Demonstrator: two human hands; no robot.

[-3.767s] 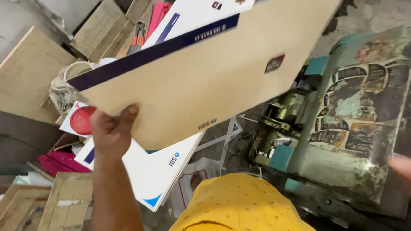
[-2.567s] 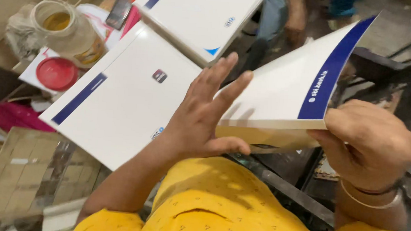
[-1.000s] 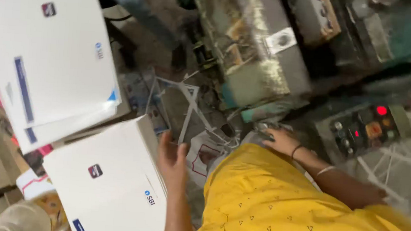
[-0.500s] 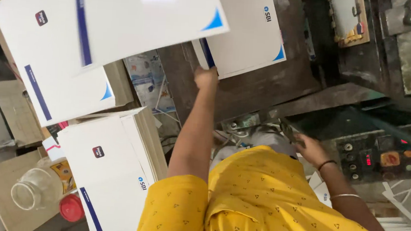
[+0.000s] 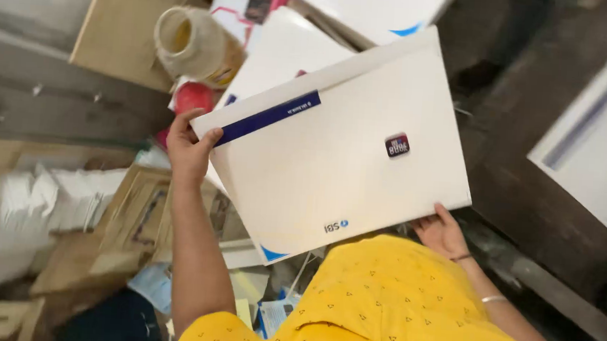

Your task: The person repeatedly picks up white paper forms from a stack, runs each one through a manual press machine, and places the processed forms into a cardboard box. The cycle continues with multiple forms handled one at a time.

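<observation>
**Stack of White Sheets Held Over a Crowded Floor**

While the person in the yellow shirt (image 5: pixel 387 304) stood over the clutter, a stack of large white printed sheets (image 5: pixel 339 166) was held up in front of the chest, tilted, with a dark blue stripe (image 5: pixel 268 117) running near its far-left edge and a small square emblem (image 5: pixel 397 145) towards the right. The left hand (image 5: pixel 190 148) pinched the far-left corner, thumb on top and fingers curled underneath. The right hand (image 5: pixel 441 232) supported the near-right edge from below; its fingers lay partly hidden under the sheets, so I could not tell how firmly they gripped.

Just beyond the stack lay more white sheets (image 5: pixel 287 48) of the same kind, and another pile (image 5: pixel 596 155) sat well apart at the right on a dark surface. To the far left stood a clear plastic jar (image 5: pixel 195 42) with a red lid (image 5: pixel 194 99) lying near it. Loose papers and flattened cardboard (image 5: pixel 129 215) covered the floor at the near left.

As I judged it, the hold was at only two points on a wide, flexible stack; a slackened pinch could have let the sheets fan out and slide into the mess below, or the swinging corner could have knocked the jar.
</observation>
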